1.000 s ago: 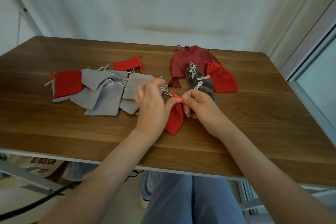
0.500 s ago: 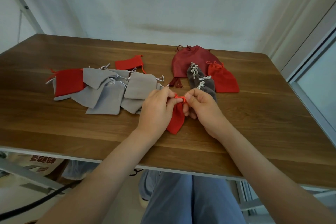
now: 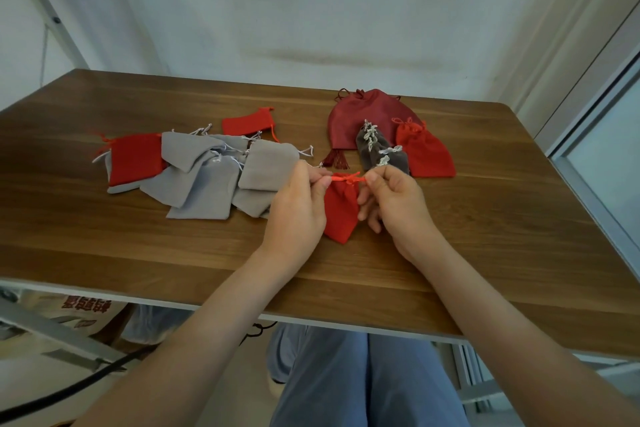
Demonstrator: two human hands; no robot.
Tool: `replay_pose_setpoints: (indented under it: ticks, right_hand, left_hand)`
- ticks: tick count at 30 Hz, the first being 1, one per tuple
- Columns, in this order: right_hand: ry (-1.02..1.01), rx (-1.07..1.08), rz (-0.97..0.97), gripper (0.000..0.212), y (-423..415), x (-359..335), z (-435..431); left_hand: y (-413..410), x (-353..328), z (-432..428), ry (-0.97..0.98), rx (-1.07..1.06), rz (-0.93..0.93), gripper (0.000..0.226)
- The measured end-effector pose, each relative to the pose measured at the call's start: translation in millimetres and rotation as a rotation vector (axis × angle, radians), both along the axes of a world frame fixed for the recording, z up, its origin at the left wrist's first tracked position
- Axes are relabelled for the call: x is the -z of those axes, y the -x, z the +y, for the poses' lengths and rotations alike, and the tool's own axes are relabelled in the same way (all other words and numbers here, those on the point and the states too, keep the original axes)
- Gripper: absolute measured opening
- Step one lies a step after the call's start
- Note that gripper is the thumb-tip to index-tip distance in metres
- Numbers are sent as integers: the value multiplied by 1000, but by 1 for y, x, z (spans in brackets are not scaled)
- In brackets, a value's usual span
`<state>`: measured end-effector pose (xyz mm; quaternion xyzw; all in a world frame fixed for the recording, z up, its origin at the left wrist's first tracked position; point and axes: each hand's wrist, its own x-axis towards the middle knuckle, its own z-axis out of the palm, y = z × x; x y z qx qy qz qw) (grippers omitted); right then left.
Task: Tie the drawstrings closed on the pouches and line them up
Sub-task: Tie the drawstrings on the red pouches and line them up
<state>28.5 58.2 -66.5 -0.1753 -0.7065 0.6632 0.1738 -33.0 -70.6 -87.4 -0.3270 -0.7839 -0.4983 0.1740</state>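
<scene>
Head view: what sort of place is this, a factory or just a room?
Likely a plain indoor room used as a small workstation, though I can't be sure: a wooden table before a bare white wall, a window frame at the right, and fabric pouches spread on the table.

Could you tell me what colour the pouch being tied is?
The pouch is bright red; head view.

A heap of flat grey fabric pouches [image 3: 204, 191] lies left on the brown wooden table [image 3: 138, 246]. The small red fabric pouch [image 3: 341, 210] sits mid-table between the left hand [image 3: 298, 215] and the right hand [image 3: 400, 206]. Behind it, a row of dark grey tied pouches [image 3: 379, 152] overlaps a large dark-red fabric pouch [image 3: 349, 118].
</scene>
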Motion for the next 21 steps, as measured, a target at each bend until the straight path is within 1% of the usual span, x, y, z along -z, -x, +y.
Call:
replay_pose_setpoints:
  ticks: [2,4,7,8,11,13,15,17,19,21]
  right_hand:
    - [-24,4,30,21,-1,0,1]
    - [-66,1,89,19,-3,0,4]
    - [-132,-45,143,9,-8,-2,7]
    - [-129,-72,131,10,-9,-4,7]
    - [-146,-118,89,27,-13,-13,12]
    - [-160,-79,103,28,-16,-23,22]
    - [-130,1,113,25,-19,-30,41]
    - [-140,103,89,19,-22,-34,66]
    - [-166,196,35,15,-25,-34,92]
    - [-174,259,-31,15,-24,-28,113]
  left_hand:
    - [0,-1,1,-4,-6,14,8]
    - [0,-3,2,13,-5,17,10]
    - [-3,-10,2,-20,-23,15,11]
    - [-4,-12,3,-27,-33,4,11]
    - [-9,-19,13,-46,-27,-73,12]
    - [-14,-26,23,-71,19,-123,19]
    - [-18,-34,31,-101,56,-133,26]
    - [-19,-38,40,-121,79,-159,28]
    - [-17,-41,49,-80,73,-174,19]
    - [-15,-42,58,-13,39,-146,5]
